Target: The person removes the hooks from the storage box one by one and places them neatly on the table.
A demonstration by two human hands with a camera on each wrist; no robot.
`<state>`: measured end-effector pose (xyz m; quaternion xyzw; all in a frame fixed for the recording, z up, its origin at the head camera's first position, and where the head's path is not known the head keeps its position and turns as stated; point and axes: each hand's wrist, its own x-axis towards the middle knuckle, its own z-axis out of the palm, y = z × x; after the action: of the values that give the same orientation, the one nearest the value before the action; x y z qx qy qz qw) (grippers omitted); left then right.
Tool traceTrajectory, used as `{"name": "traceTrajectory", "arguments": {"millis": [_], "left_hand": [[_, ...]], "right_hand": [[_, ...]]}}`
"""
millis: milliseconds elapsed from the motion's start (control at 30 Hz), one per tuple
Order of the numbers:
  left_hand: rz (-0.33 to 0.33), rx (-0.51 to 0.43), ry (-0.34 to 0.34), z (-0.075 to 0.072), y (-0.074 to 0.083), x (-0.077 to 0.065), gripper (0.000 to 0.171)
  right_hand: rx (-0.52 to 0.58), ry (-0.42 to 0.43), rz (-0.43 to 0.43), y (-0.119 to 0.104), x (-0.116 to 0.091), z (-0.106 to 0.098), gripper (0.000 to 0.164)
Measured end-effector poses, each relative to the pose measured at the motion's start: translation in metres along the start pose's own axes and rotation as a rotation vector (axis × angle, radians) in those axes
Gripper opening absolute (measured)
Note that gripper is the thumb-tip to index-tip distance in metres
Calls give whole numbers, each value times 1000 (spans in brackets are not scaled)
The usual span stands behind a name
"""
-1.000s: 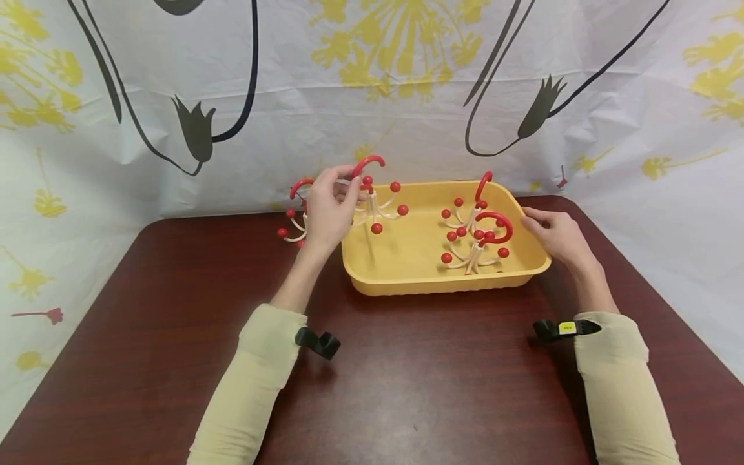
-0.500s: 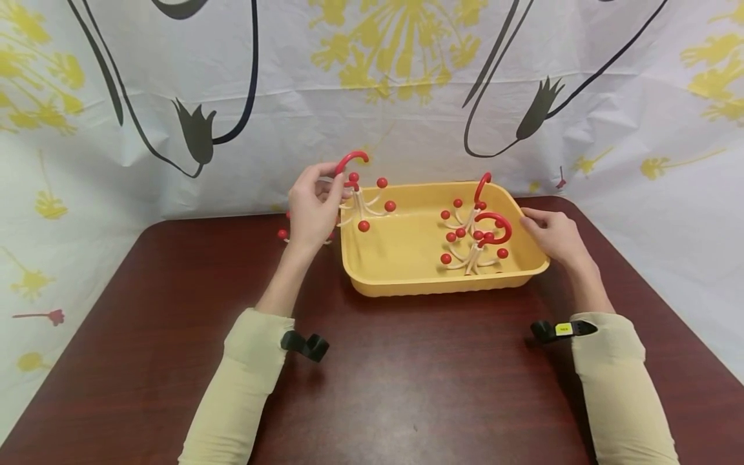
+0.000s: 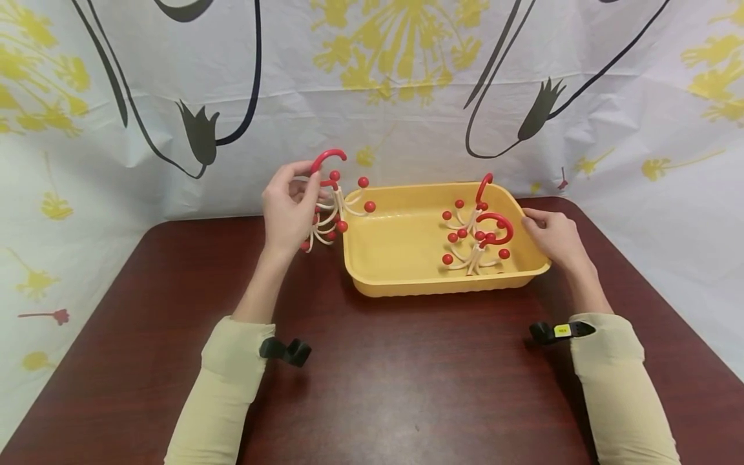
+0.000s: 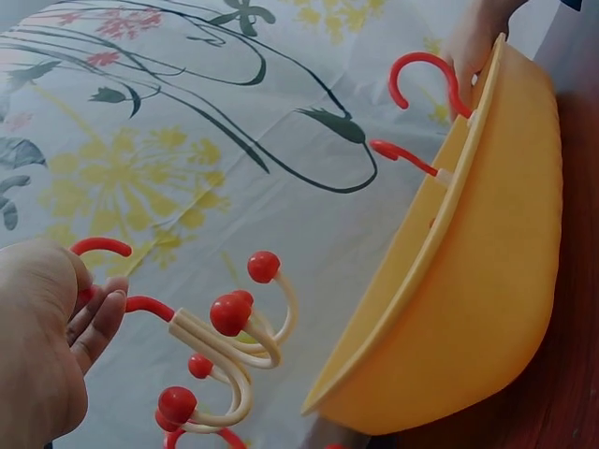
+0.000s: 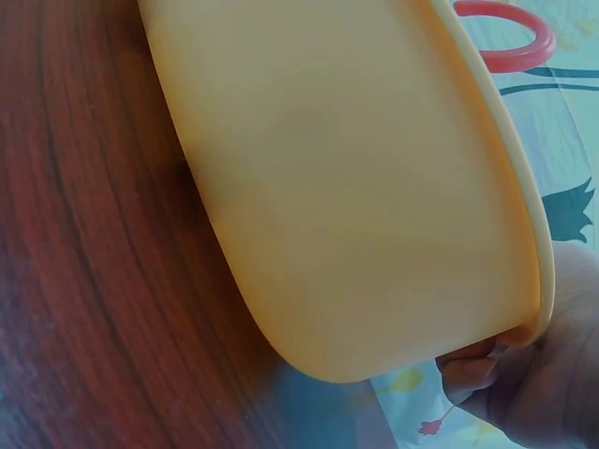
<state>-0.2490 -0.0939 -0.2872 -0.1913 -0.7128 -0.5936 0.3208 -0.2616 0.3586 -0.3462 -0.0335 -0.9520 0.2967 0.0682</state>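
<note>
My left hand (image 3: 290, 210) pinches the red hook of a hanger (image 3: 339, 201) with cream curved arms tipped by red balls. It is raised just beyond the left end of the yellow tray (image 3: 360, 285). In the left wrist view, the held hanger (image 4: 211, 351) hangs off the fingers, apart from the tray (image 4: 468, 281). Another such hanger (image 3: 316, 237) lies left of the tray, partly hidden behind the left hand and the held one. My right hand (image 3: 555, 237) grips the tray's right rim; in the right wrist view, its fingers (image 5: 468, 374) curl under that rim.
Inside the tray's right half stand two more hangers of the same kind, a front one (image 3: 475, 257) and a back one (image 3: 468, 223). The dark red-brown table (image 3: 407, 368) ends at a white patterned cloth (image 3: 407, 135) behind.
The left hand has carried the held hanger leftward, from above the tray's left part to past its left rim, over the hanger on the table. My right hand stays on the tray.
</note>
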Motion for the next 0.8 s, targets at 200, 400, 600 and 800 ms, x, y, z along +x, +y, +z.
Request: {"name": "traceTrajectory", "arguments": {"millis": [200,400,600,800], "left_hand": [[30,4,26,-13,1,1,21],[26,18,56,-27,3,0,22],[29,19,88,-40,2,0,22],[16,37,111,-53,1,-1,22]], "right_hand": [[-7,23,-3,0,0,2,52],[-7,44,-6,-2,-1,4,51],[-13,73,-12,-2,-1,6,49],[-18,101,-14,-2,-1,6,47]]}}
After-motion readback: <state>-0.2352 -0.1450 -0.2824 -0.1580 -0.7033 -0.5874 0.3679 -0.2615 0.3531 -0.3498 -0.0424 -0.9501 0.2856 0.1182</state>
